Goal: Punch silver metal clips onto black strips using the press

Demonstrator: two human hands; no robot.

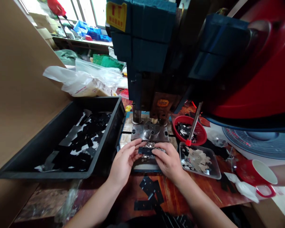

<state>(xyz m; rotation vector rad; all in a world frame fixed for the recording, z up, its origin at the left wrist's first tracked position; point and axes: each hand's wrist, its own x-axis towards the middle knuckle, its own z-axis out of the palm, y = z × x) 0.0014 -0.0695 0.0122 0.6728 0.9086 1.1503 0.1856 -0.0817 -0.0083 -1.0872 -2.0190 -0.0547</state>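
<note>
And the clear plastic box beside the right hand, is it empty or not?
Not empty: the clear plastic box holds a pile of flat, pale pieces.

And here we are with two bare forearms (102, 198) in view, broad low down and slimming to the wrists; the left hand (123, 161) is to the right of the black tray (49, 174), the right hand (169, 160) farther right of it, and both are bare too. Down nearer us than the tray, we catch what looks like dark clothing (139, 223), with thin pale strokes (180, 219) alongside, too blurred for us to call as print.
</note>
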